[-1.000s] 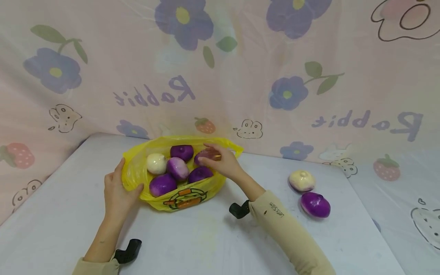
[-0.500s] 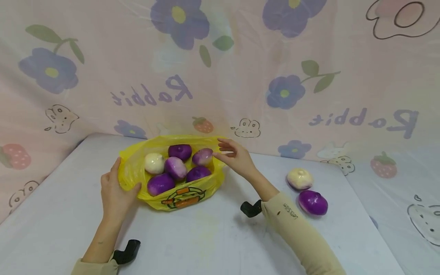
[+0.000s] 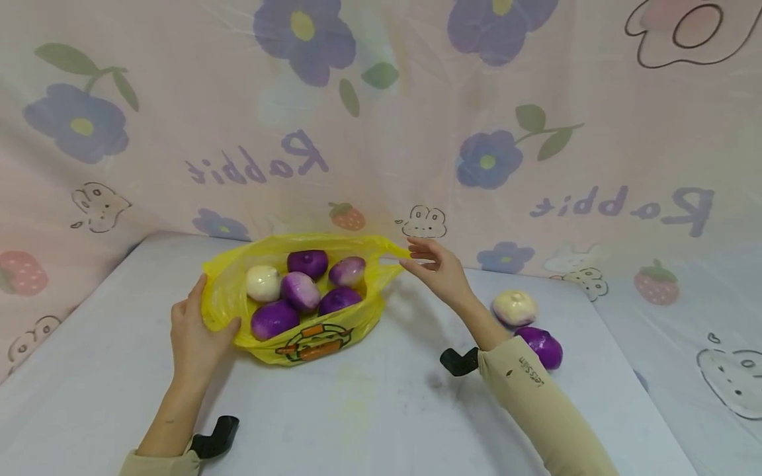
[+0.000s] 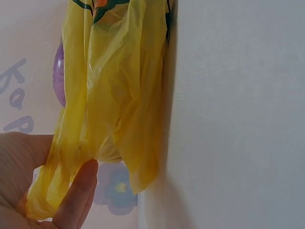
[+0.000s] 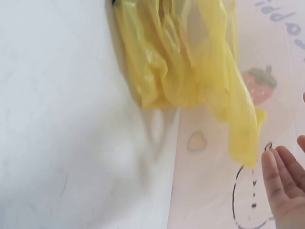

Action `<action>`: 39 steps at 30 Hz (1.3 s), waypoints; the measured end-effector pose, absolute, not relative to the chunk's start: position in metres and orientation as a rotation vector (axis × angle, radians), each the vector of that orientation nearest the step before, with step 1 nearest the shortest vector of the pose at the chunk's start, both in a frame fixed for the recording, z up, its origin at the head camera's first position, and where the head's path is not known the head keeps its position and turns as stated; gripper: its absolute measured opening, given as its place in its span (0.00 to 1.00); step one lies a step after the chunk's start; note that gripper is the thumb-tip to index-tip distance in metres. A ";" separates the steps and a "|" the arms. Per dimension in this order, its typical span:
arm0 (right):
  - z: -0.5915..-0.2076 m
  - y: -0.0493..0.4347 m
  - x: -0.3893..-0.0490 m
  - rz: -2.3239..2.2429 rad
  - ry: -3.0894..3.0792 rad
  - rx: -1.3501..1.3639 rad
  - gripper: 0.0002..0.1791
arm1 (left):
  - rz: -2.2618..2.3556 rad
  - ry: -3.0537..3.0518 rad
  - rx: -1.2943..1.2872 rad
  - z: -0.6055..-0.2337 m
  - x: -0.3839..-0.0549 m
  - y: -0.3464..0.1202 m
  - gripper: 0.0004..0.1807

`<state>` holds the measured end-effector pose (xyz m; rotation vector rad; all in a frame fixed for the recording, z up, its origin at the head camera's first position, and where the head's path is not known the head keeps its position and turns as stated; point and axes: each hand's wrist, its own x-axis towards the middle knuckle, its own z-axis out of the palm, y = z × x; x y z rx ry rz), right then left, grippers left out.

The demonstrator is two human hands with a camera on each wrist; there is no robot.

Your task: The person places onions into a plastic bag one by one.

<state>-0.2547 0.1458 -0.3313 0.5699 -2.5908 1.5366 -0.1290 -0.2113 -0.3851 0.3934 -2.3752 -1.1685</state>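
Withdrawn from the bag's interior over the past second, the right hand [image 3: 439, 272] now sits at the right-hand edge of the yellow plastic bag [image 3: 309, 340], beside its handle loop [image 3: 393, 254]. Its fingers are extended and relaxed; in the right-wrist view the fingertips [image 5: 281, 176] lie just beside the hanging tip of the yellow film, and whether they touch it cannot be told. No object is held in this hand.

Left hand [image 3: 193, 327]: grips the left rim of the bag, thumb on the front of the film and fingers behind it. The left-wrist view shows the bunched yellow plastic [image 4: 114, 95] pinched between thumb [image 4: 76, 193] and palm.

Bag: rests open on the white table [image 3: 369, 410], left of centre, with a printed orange and green emblem [image 3: 312, 338] on its near side. Six round turnip-like bulbs lie inside: one cream-white bulb [image 3: 263, 283] at the left, a dark purple bulb [image 3: 307, 263] at the back, a purple-and-white bulb [image 3: 347, 270] at the back right, a purple-and-white bulb [image 3: 300, 291] in the middle, and two purple bulbs [image 3: 274, 319] at the front.

Outside the bag, to the right: a cream bulb [image 3: 514, 307] and a purple bulb [image 3: 543, 346], close together, the latter partly hidden by the beige sleeve [image 3: 542, 410]. A floral curtain [image 3: 536, 132] printed "Rabbit" forms the backdrop.
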 end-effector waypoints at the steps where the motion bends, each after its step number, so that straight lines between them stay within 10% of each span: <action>1: -0.332 0.149 -0.254 1.534 -2.591 0.561 0.27 | -1.170 -2.377 0.395 -0.385 -0.129 -0.211 0.48; 39: -0.360 0.261 -0.228 1.175 -2.577 -0.084 0.27 | -1.133 -2.412 0.309 -0.385 -0.131 -0.215 0.44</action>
